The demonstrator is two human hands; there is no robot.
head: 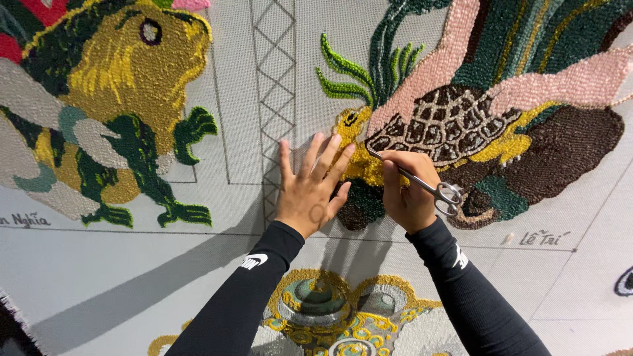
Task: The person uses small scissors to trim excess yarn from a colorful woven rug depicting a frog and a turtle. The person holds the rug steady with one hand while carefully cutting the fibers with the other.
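Note:
My left hand [310,188] lies flat, fingers spread, on the pale tufting cloth [250,99], its fingertips touching the yellow tufted neck of a turtle figure [455,122]. My right hand [410,191] is closed around small metal scissors [422,184]. The scissor tips point up-left at the yellow yarn just below the turtle's head [349,122]. Both arms wear black sleeves.
A yellow and green tufted frog [125,86] fills the upper left. A drawn lattice strip [273,59] runs between the two figures. A gold and teal round motif [330,310] sits below my arms. The cloth's frayed edge [16,310] shows at bottom left.

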